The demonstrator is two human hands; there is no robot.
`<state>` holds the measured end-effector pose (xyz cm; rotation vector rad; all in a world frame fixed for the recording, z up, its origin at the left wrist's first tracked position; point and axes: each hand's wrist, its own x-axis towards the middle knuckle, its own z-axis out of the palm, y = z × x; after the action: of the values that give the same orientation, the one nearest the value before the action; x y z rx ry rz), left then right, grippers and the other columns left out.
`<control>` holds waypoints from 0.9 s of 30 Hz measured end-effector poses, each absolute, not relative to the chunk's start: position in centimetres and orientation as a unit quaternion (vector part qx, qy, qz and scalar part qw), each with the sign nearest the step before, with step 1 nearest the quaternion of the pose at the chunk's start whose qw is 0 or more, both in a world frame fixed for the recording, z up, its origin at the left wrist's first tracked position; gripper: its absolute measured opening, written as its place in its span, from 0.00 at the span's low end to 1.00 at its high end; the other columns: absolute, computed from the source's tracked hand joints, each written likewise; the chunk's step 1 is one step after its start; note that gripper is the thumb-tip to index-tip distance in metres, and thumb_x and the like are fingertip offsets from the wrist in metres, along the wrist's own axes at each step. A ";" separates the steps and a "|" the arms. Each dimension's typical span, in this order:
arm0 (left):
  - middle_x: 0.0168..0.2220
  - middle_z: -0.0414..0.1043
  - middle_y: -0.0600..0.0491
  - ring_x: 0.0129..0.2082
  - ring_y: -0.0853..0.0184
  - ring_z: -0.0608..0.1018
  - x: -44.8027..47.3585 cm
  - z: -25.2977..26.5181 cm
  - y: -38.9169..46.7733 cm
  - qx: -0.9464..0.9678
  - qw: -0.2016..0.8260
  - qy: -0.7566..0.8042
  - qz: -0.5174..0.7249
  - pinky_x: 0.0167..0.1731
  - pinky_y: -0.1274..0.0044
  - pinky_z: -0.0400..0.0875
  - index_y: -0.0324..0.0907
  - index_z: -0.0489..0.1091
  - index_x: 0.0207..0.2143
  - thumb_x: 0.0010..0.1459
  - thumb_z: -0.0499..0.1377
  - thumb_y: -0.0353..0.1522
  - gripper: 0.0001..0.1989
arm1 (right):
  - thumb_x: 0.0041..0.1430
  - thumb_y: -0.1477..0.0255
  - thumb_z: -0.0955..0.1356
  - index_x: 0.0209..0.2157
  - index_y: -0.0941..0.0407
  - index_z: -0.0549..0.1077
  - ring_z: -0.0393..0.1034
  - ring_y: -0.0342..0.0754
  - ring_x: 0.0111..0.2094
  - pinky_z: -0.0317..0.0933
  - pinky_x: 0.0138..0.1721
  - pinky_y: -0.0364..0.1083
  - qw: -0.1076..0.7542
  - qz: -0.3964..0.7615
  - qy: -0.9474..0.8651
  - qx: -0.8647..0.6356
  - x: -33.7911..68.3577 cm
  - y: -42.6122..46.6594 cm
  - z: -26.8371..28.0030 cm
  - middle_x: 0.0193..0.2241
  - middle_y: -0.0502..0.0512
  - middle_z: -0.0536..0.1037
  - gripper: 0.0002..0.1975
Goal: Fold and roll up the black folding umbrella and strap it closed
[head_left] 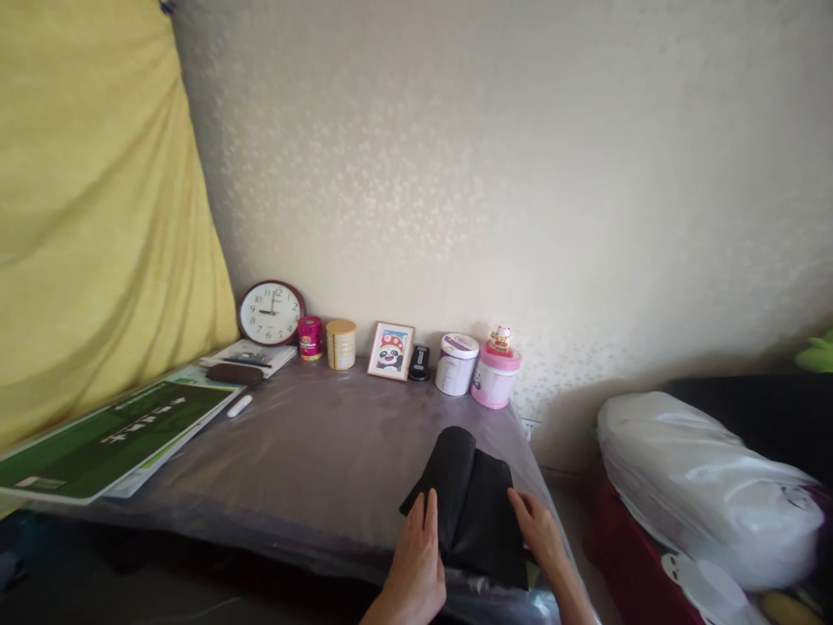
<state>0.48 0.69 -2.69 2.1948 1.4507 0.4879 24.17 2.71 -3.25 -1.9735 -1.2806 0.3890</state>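
A black, smooth folded sheet (491, 508), leather-like or cloth, lies near the front right corner of the table. Its left part curls up into a rounded fold, and a crease runs down the middle. My left hand (416, 555) rests against the left part with its fingers stretched out straight. At the right edge, my right hand (540, 529) pinches the sheet between its fingers; the thumb is hard to see. What lies under the sheet is hidden.
Along the wall stand a clock (270, 312), several tins and tubs, a framed panda picture (391, 351) and a black stapler-like object (420, 362). Left lie a green board (123, 438), a brown case (234, 373) and a white pen-like object (239, 406). Right of the table sits a white plastic bag (703, 486).
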 end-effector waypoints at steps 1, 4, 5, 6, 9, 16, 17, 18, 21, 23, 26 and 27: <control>0.62 0.40 0.39 0.62 0.60 0.49 0.5 -2.7 0.7 0.799 0.232 0.527 0.176 0.59 0.71 0.48 0.31 0.36 0.62 0.46 0.48 0.21 0.41 | 0.51 0.52 0.56 0.33 0.58 0.73 0.71 0.53 0.35 0.62 0.36 0.47 0.376 0.167 -0.491 -0.768 24.1 2.6 -3.0 0.32 0.60 0.76 0.27; 0.62 0.40 0.39 0.62 0.60 0.50 0.5 -2.7 0.8 0.800 0.232 0.522 0.183 0.59 0.71 0.48 0.31 0.36 0.62 0.45 0.48 0.21 0.41 | 0.48 0.50 0.57 0.35 0.59 0.72 0.70 0.54 0.37 0.61 0.38 0.48 0.396 0.183 -0.471 -0.767 23.7 2.5 -2.4 0.33 0.60 0.75 0.29; 0.62 0.40 0.39 0.62 0.60 0.50 0.5 -2.7 0.8 0.798 0.234 0.522 0.188 0.59 0.71 0.48 0.31 0.36 0.62 0.45 0.48 0.21 0.41 | 0.47 0.49 0.57 0.35 0.59 0.72 0.70 0.54 0.36 0.61 0.38 0.48 0.397 0.178 -0.470 -0.768 23.5 2.6 -2.2 0.32 0.60 0.75 0.29; 0.62 0.40 0.39 0.62 0.60 0.50 0.5 -2.7 0.8 0.796 0.237 0.523 0.191 0.59 0.71 0.48 0.31 0.36 0.62 0.44 0.49 0.21 0.42 | 0.47 0.49 0.58 0.35 0.59 0.72 0.70 0.54 0.36 0.60 0.38 0.48 0.399 0.171 -0.469 -0.769 23.4 2.6 -2.1 0.32 0.60 0.75 0.29; 0.63 0.40 0.40 0.62 0.60 0.50 0.5 -2.9 0.8 0.790 0.246 0.528 0.194 0.59 0.70 0.48 0.32 0.37 0.62 0.44 0.49 0.21 0.42 | 0.46 0.49 0.58 0.34 0.59 0.72 0.70 0.55 0.35 0.60 0.37 0.49 0.402 0.167 -0.463 -0.772 23.0 2.9 -1.8 0.30 0.60 0.75 0.28; 0.62 0.42 0.41 0.61 0.59 0.51 0.6 -2.6 0.8 0.788 0.246 0.531 0.194 0.59 0.70 0.49 0.31 0.38 0.62 0.42 0.49 0.21 0.43 | 0.44 0.50 0.63 0.27 0.59 0.73 0.68 0.51 0.27 0.59 0.26 0.45 0.469 0.264 -0.473 -0.698 22.1 2.9 -0.5 0.21 0.54 0.72 0.25; 0.62 0.42 0.41 0.61 0.59 0.51 0.6 -2.5 0.8 0.788 0.244 0.533 0.189 0.59 0.70 0.49 0.31 0.38 0.62 0.42 0.49 0.21 0.43 | 0.44 0.51 0.63 0.29 0.60 0.74 0.68 0.51 0.27 0.60 0.26 0.45 0.486 0.289 -0.468 -0.679 21.9 2.7 -0.1 0.22 0.54 0.73 0.25; 0.62 0.42 0.40 0.61 0.59 0.52 0.6 -2.4 0.7 0.789 0.242 0.534 0.183 0.59 0.70 0.49 0.31 0.38 0.62 0.42 0.50 0.21 0.43 | 0.45 0.51 0.64 0.31 0.60 0.74 0.68 0.51 0.28 0.60 0.26 0.44 0.501 0.315 -0.463 -0.661 21.7 2.6 0.3 0.23 0.55 0.73 0.25; 0.62 0.41 0.40 0.62 0.60 0.50 0.6 -2.0 0.7 0.793 0.234 0.538 0.167 0.59 0.71 0.48 0.31 0.37 0.62 0.43 0.49 0.21 0.42 | 0.48 0.54 0.65 0.36 0.61 0.73 0.68 0.50 0.29 0.61 0.27 0.44 0.532 0.374 -0.446 -0.615 20.6 2.7 1.9 0.27 0.56 0.74 0.25; 0.62 0.40 0.40 0.62 0.60 0.50 0.6 -1.9 0.7 0.795 0.231 0.538 0.159 0.59 0.71 0.48 0.31 0.36 0.62 0.43 0.49 0.21 0.43 | 0.49 0.55 0.66 0.38 0.62 0.73 0.68 0.49 0.28 0.60 0.27 0.43 0.543 0.397 -0.446 -0.590 19.6 3.4 2.9 0.28 0.56 0.74 0.24; 0.62 0.39 0.38 0.62 0.59 0.49 0.6 -2.0 0.8 0.800 0.227 0.536 0.145 0.59 0.72 0.47 0.29 0.36 0.62 0.43 0.50 0.20 0.42 | 0.47 0.55 0.67 0.39 0.63 0.72 0.68 0.49 0.28 0.60 0.27 0.43 0.552 0.413 -0.456 -0.563 17.7 4.9 3.9 0.27 0.56 0.74 0.25; 0.62 0.39 0.38 0.62 0.59 0.49 0.7 -2.1 0.9 0.800 0.225 0.537 0.142 0.59 0.72 0.47 0.29 0.36 0.62 0.44 0.50 0.20 0.42 | 0.46 0.55 0.68 0.38 0.63 0.72 0.68 0.49 0.28 0.61 0.27 0.43 0.554 0.415 -0.457 -0.559 17.2 5.5 4.1 0.27 0.56 0.74 0.26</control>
<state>0.68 0.88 -2.06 2.2074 1.4815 0.3905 17.15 5.52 4.08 -1.3211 -1.0795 0.9818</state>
